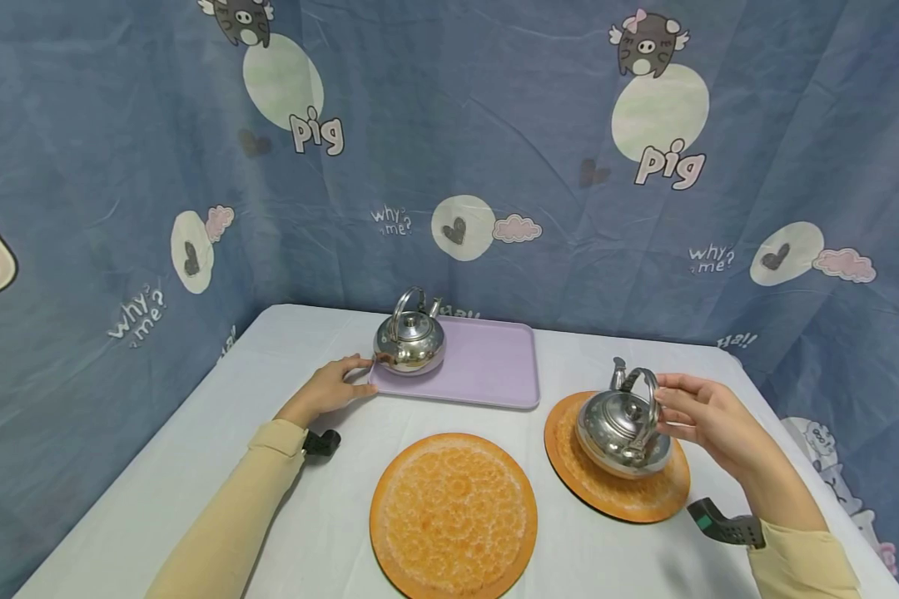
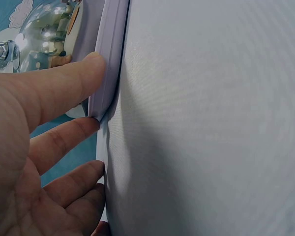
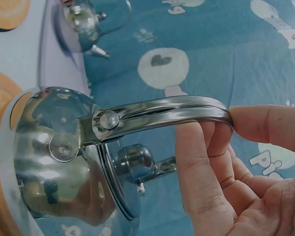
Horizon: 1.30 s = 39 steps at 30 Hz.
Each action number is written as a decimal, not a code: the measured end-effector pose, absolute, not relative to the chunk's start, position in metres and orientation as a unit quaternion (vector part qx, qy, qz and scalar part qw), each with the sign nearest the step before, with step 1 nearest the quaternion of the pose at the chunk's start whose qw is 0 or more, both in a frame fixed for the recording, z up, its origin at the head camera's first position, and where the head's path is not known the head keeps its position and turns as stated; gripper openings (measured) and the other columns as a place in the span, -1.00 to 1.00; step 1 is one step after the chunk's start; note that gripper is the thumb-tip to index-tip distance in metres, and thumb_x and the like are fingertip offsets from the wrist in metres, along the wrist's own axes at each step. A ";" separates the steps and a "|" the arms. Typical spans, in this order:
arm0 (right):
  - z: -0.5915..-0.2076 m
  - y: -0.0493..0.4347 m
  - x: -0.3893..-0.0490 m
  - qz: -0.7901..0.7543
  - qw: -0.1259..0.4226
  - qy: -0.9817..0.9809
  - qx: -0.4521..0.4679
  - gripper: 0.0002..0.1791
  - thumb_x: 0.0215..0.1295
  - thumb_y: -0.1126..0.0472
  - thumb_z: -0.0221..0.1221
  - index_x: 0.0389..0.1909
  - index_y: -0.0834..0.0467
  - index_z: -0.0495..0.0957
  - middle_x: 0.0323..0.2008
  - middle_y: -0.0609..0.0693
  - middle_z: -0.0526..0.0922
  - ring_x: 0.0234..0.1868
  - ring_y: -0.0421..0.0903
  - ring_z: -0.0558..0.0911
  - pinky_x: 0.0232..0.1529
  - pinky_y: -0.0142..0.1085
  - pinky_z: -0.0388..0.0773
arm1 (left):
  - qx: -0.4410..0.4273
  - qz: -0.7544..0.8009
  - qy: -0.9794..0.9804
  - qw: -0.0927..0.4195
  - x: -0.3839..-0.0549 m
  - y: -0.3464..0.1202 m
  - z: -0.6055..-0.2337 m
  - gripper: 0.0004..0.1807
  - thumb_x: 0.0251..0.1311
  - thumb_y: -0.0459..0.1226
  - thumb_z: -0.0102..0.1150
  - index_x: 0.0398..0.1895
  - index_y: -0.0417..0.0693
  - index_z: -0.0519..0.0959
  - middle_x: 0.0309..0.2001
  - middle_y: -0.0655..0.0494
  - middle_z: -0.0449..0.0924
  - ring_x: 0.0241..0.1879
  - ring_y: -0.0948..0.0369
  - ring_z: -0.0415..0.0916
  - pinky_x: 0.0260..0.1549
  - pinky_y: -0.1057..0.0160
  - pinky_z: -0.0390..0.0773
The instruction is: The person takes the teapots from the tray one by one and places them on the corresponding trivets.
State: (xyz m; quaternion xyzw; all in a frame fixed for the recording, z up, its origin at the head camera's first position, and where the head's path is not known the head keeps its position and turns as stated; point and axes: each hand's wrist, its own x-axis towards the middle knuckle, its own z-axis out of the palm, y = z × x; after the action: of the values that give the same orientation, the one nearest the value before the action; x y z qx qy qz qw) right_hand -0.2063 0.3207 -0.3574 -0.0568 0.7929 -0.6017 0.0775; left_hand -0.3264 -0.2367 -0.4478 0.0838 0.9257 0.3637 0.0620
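Over there the left hand (image 1: 330,389) pinches the tray (image 1: 490,366) beside it, while the right hand (image 1: 712,420) grips its kettle (image 1: 618,428) by the handle (image 3: 162,118) and should keep it level.

Soft, even light overall, with hard glints on steel.
From here the white cloth (image 1: 330,499) looks bright, a thin shadow hugging the left sleeve (image 1: 228,520). White highlights streak the nearer kettle (image 3: 44,162); the farther kettle (image 3: 81,24) and curtain (image 3: 211,54) go soft behind it. Greyer in the left-wrist view, where a broad shadow spreads by the tray (image 2: 113,49).
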 end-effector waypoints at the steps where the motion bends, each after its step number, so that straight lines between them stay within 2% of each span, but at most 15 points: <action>1: -0.357 0.321 -0.206 -0.602 0.078 0.793 -0.055 -0.54 0.68 0.22 0.06 0.39 0.42 0.27 -0.12 -0.25 0.60 -0.19 -0.25 0.70 -0.07 -0.36 0.78 | 0.083 0.363 0.926 0.063 -0.326 -0.237 -0.448 -0.28 0.47 -0.06 0.32 0.55 -0.21 0.42 0.68 -0.38 0.07 0.64 -0.40 0.09 0.60 -0.39 0.15; 21: -0.358 0.328 -0.207 -0.614 0.084 0.782 -0.061 -0.76 0.68 0.26 0.06 0.25 0.16 0.46 -0.12 -0.27 0.63 -0.19 -0.27 0.69 -0.08 -0.35 0.78 | 0.079 0.369 0.924 0.062 -0.326 -0.236 -0.448 -0.29 0.46 -0.07 0.33 0.54 -0.21 0.43 0.68 -0.38 0.07 0.65 -0.39 0.07 0.61 -0.38 0.12; 34: -0.357 0.332 -0.207 -0.612 0.089 0.783 -0.075 -0.79 0.69 0.27 0.05 0.21 0.08 0.49 -0.10 -0.28 0.67 -0.19 -0.25 0.73 -0.06 -0.37 0.79 | 0.074 0.369 0.924 0.064 -0.329 -0.237 -0.450 -0.27 0.46 -0.05 0.34 0.57 -0.19 0.41 0.69 -0.36 0.06 0.66 -0.37 0.05 0.62 -0.39 0.12; 39: -0.353 0.331 -0.206 -0.587 0.086 0.801 -0.074 -0.80 0.69 0.22 0.07 0.21 0.01 0.48 -0.16 -0.25 0.71 -0.18 -0.23 0.76 -0.05 -0.39 0.78 | 0.076 0.371 0.923 0.064 -0.328 -0.238 -0.450 -0.27 0.44 -0.06 0.35 0.56 -0.21 0.42 0.69 -0.37 0.06 0.65 -0.38 0.06 0.61 -0.39 0.13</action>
State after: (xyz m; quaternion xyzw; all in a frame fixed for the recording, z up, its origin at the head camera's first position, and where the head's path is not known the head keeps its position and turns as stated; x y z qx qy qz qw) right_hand -0.2063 0.3313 -0.3530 -0.0741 0.8012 -0.5875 0.0862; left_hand -0.3283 -0.2376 -0.4503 0.0757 0.9234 0.3709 0.0643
